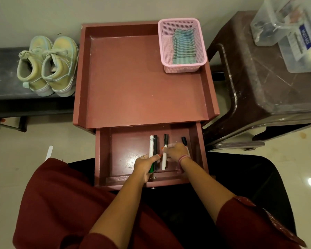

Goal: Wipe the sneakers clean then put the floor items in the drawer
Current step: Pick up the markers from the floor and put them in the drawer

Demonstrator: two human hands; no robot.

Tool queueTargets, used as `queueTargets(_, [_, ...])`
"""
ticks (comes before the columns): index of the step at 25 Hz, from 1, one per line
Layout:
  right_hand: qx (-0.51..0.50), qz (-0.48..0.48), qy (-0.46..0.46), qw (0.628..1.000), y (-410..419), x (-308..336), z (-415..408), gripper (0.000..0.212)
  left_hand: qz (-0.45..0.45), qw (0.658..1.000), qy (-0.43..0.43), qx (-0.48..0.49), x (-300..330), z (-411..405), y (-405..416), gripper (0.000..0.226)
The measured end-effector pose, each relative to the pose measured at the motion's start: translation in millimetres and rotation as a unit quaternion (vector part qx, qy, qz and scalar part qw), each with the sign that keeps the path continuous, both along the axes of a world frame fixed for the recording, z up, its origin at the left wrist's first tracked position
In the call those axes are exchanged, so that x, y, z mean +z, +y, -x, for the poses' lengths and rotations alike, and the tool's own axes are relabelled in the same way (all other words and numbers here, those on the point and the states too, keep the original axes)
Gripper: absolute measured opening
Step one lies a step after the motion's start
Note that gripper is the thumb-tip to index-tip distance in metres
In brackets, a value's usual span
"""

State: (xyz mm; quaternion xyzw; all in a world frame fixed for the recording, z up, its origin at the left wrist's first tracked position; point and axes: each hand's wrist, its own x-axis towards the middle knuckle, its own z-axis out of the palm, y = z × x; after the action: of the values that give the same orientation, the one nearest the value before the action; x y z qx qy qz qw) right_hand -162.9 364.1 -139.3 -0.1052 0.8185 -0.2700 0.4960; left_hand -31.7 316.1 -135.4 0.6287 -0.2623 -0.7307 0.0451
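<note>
Left hand (145,163): I grip the green marker (151,151), lower centre, inside the open drawer (104,155).
Right hand (176,151): curled over another marker (164,153); hold unclear.
Risk: markers rolling askew, jamming the drawer.

Hidden ends, cropped edges and unreadable print around the open drawer

The left hand (144,165) covers the lower ends of the green-ended marker (151,147) and the black marker (155,146) beside it, so its hold on them cannot be told; the right hand (176,151) hides most of the rightmost marker (184,141), perhaps gripping it, and its fingertips blur against the white marker (164,155). Marker print is too small to read. The clear plastic boxes (285,24) are cut off by the top and right edges, their contents and blue label blurred. The striped cloth (184,47) lies partly behind the pink basket (182,68) wall.
</note>
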Motion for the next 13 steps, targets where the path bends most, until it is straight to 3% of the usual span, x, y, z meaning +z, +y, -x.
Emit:
queueTargets(3, [0.153,-0.098,0.193,0.964,9,-8,15,0.022,0.013,1.0,-0.02,0.011,-5,3,2,0.028])
queueTargets(10, [0.298,-0.177,0.327,0.879,19,-24,25,0.04,0.001,1.0,-0.019,-0.003,-9,2,5,0.016])
queueTargets(12, [0.295,-0.19,0.335,0.874,19,-26,25,0.041,-0.001,1.0,-0.017,-0.009,-10,2,6,0.018])
queueTargets(13, [0.271,-0.175,0.298,0.898,16,-26,23,0.037,-0.002,1.0,-0.015,-0.009,-10,2,6,0.02])
